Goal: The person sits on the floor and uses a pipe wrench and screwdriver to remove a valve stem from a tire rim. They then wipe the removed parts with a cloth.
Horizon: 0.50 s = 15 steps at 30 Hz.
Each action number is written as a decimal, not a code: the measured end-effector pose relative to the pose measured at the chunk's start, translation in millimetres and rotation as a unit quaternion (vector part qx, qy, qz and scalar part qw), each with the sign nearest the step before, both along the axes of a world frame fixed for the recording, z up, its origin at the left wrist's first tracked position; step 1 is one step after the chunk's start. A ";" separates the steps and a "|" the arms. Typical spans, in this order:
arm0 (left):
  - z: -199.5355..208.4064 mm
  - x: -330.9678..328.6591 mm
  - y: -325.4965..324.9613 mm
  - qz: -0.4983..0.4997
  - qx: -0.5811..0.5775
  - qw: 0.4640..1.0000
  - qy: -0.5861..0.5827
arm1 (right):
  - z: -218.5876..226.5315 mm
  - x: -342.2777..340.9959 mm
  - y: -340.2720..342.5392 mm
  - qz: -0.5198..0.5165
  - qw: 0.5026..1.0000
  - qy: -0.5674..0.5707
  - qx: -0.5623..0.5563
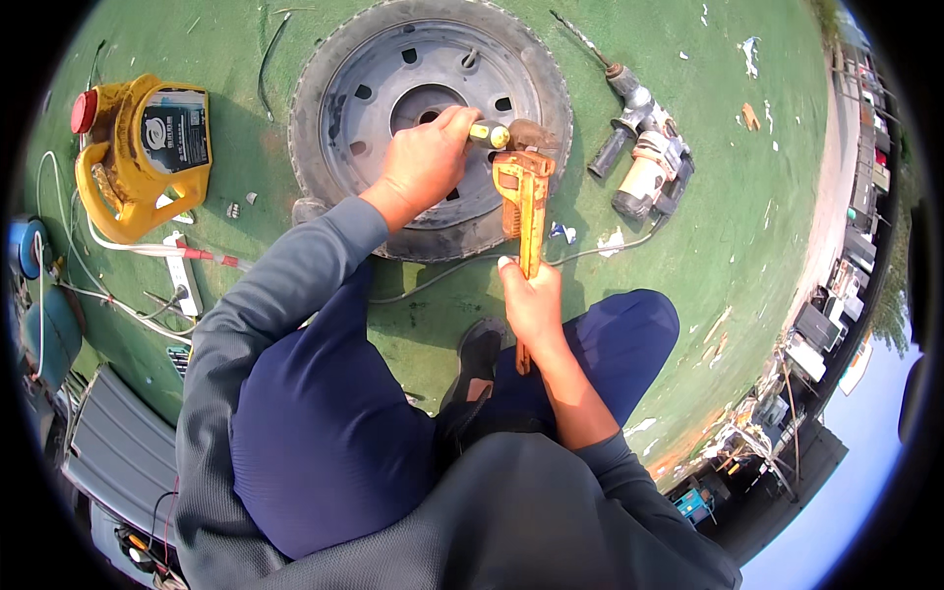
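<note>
A pipe wrench (532, 206) with a worn yellow-orange body and rusty jaws stands in front of me, jaws away from me. My right hand (534, 298) is wrapped round its handle, below the adjusting part. My left hand (429, 157) is closed round a tool with a yellow handle (489, 135), whose rounded end sticks out to the right beside the wrench's jaws; the rest of it is hidden by my fingers. Below both hands, a tyre on a grey steel wheel (339, 128) lies flat. Whether the wrench touches the wheel, I cannot tell.
Right of the wheel lies a rotary hammer drill (649, 147) with a long bit and a trailing cable. A yellow jug (182, 177) with a red cap stands at the left, near a white power strip (183, 273) and cords. Scraps litter the green floor (737, 197).
</note>
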<state>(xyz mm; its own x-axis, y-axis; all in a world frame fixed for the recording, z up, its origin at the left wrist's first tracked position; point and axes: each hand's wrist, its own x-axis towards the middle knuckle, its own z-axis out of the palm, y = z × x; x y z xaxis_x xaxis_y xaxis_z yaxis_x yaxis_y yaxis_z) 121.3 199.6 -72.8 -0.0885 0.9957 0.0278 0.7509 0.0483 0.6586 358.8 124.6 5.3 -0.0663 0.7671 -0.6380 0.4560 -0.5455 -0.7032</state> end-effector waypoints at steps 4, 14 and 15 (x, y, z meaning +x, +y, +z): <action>9.6 -6.3 -6.5 0.023 0.046 0.996 -0.074 | 9.1 17.4 -2.2 -0.068 0.997 0.020 -0.027; 48.9 -84.2 28.0 0.070 0.080 0.904 -0.413 | 37.9 3.7 12.6 -0.206 0.972 0.061 -0.092; 47.9 -86.4 31.7 0.058 0.062 0.917 -0.391 | 36.4 4.9 11.2 -0.202 0.973 0.066 -0.086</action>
